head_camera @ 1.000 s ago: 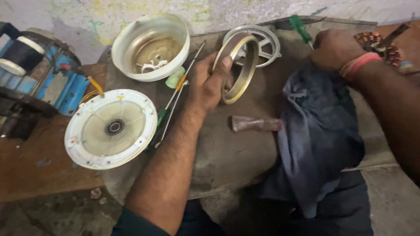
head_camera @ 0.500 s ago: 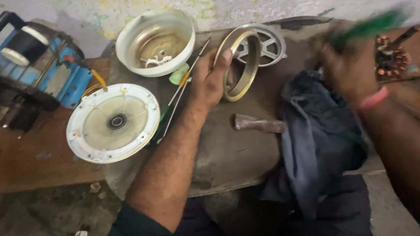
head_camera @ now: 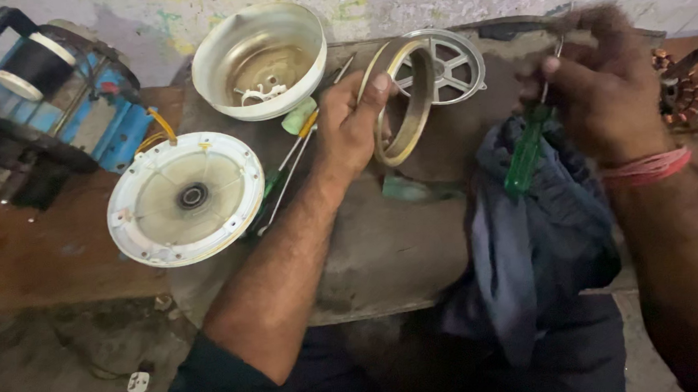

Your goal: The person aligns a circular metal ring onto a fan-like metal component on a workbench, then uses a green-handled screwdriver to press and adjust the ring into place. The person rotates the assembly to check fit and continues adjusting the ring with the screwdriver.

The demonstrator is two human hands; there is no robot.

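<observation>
My left hand (head_camera: 354, 125) grips a brass-coloured metal ring (head_camera: 405, 108) and holds it upright on its edge on the grey work slab (head_camera: 385, 250). To the right, my right hand (head_camera: 592, 84) holds a green-handled screwdriver (head_camera: 526, 151), handle hanging down, its thin shaft up between the fingers. The screwdriver hangs over a dark blue cloth (head_camera: 533, 241) draped over the slab's front edge. Behind the ring lies a silver spoked metal cover (head_camera: 447, 62).
A white bowl-shaped housing (head_camera: 260, 60) stands at the back, a white round cover with a centre bearing (head_camera: 185, 198) lies at left. Other screwdrivers (head_camera: 290, 163) lie between them. A blue winding machine (head_camera: 52, 101) sits far left, a copper-wound part (head_camera: 678, 91) far right.
My right hand has picked up the green-handled screwdriver from the back of the slab and brought it toward the ring. The left hand has kept the ring upright.
</observation>
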